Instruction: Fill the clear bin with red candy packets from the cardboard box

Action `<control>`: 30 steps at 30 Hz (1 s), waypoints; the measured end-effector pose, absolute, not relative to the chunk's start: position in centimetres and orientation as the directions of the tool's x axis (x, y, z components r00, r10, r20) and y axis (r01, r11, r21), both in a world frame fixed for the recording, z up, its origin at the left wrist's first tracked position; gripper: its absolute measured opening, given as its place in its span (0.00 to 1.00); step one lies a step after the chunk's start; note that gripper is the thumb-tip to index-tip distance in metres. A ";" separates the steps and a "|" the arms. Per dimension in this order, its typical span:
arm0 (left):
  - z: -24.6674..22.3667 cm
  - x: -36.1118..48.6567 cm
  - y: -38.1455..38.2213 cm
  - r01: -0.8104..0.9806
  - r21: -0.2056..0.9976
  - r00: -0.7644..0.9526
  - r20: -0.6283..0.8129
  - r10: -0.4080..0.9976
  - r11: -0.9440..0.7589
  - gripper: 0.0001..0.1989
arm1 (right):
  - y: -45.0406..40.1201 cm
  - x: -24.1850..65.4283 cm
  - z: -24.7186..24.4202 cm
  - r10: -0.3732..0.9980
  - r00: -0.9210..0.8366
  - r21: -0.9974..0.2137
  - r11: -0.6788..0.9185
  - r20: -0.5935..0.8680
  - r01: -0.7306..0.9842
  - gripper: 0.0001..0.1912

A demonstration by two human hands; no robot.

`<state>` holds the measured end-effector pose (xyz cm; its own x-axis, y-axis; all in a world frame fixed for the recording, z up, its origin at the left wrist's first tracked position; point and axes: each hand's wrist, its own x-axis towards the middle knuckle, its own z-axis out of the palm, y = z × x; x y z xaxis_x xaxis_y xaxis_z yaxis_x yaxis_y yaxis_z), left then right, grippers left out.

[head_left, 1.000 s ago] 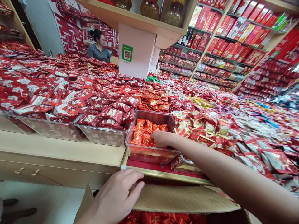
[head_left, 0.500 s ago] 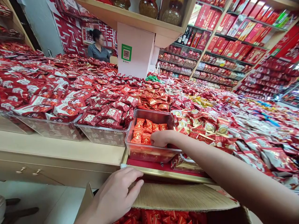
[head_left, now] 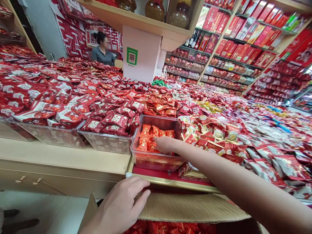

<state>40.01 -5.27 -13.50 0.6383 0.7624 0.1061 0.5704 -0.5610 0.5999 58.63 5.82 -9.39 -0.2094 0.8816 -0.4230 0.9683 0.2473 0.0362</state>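
My right hand [head_left: 166, 145] reaches into a clear plastic bin [head_left: 159, 161], its fingers curled against a small red candy packet [head_left: 152, 146] with gold lettering. Several similar packets lie in rows around it; part of that hand's grip is hidden. Lower down, my left hand [head_left: 124, 201] hangs over the edge of an open cardboard box [head_left: 192, 207]. Its thumb and fingers are apart, near the raised flap, with nothing visible between them. Inside the box lie loose red packets [head_left: 165, 227], partly covered by the flap.
Bins of dark red packets [head_left: 109, 139] and white-and-red packets [head_left: 53, 130] stand to the left on a cream counter [head_left: 97, 159]. Piled sweets [head_left: 231, 136] spread right. A white pillar [head_left: 141, 61] with a QR sign rises behind. A person [head_left: 103, 53] sits at the back.
My right hand has shifted slightly left and up within the bin, over the front packets. My left hand stays almost in place.
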 end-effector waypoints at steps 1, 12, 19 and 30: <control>-13.5 40.0 -5.3 0.572 0.599 0.638 0.104 0.763 -0.560 0.10 | 5.9 58.4 -9.4 0.879 -0.210 0.031 0.246 -0.427 0.969 0.19; -14.0 39.5 -5.0 0.516 0.585 0.586 0.293 0.756 -0.626 0.11 | 5.7 60.0 -4.5 0.897 -0.229 -0.034 0.234 -0.377 0.972 0.13; -11.2 40.8 -3.3 0.349 0.725 0.129 0.591 0.796 -0.594 0.37 | 1.1 58.5 1.9 0.763 -0.638 -0.218 0.609 -0.101 0.763 0.07; -13.5 40.1 -4.5 0.452 0.592 0.537 0.416 0.734 -0.667 0.14 | 6.8 56.9 -6.6 0.796 -0.373 0.128 0.483 -0.476 0.866 0.18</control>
